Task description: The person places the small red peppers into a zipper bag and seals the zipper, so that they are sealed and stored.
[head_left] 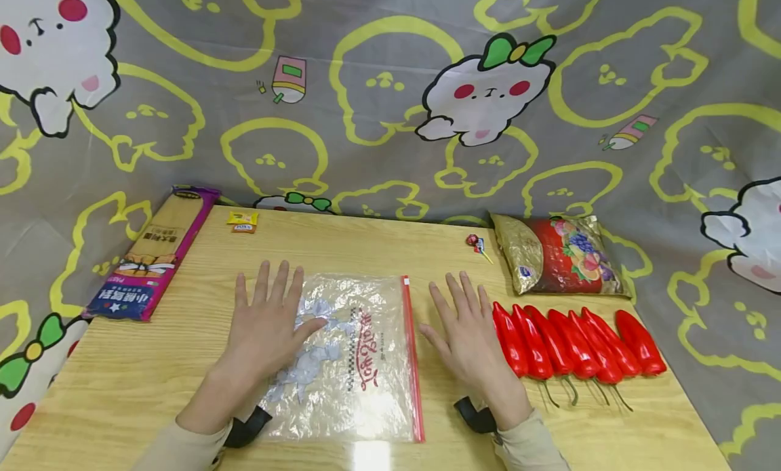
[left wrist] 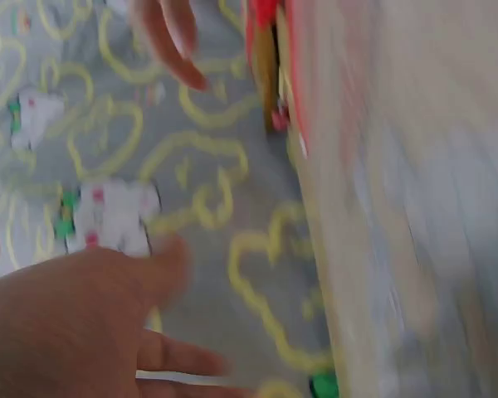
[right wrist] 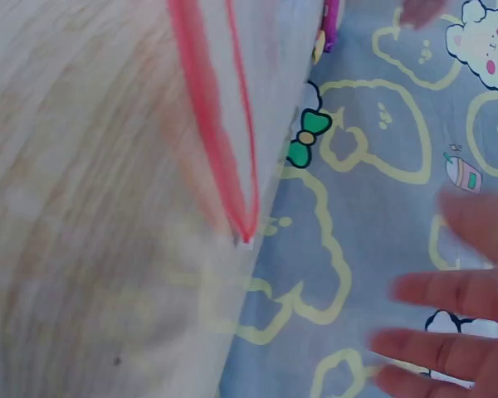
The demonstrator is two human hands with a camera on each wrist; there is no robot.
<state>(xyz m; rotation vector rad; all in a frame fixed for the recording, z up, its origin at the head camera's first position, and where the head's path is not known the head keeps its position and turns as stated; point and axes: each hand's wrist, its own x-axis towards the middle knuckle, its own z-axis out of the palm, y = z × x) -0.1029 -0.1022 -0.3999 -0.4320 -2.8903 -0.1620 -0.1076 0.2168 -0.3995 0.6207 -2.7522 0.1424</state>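
A clear zip bag (head_left: pixel 384 417) with a red zip edge (head_left: pixel 411 362) and red lettering lies flat on the wooden table. Pale bluish-white pieces (head_left: pixel 311 366) show at its left part. My left hand (head_left: pixel 266 329) is over the bag's left edge, fingers straight and spread, holding nothing. To the right of the zip edge, my right hand (head_left: pixel 466 329) is likewise spread with straight fingers and holds nothing. Its little-finger side is close to a row of several red peppers (head_left: pixel 552 342). In the left wrist view the left hand (left wrist: pixel 83 307) is blurred; the right wrist view shows the right hand's spread fingers (right wrist: pixel 448 344).
A purple-edged pasta packet (head_left: pixel 152 254) lies at the left edge. Two small wrapped sweets (head_left: pixel 243 221) sit at the back left. A lollipop (head_left: pixel 473 240) lies at the back right beside a gold and red bag (head_left: pixel 561 254). Patterned grey cloth (head_left: pixel 378 105) surrounds the table.
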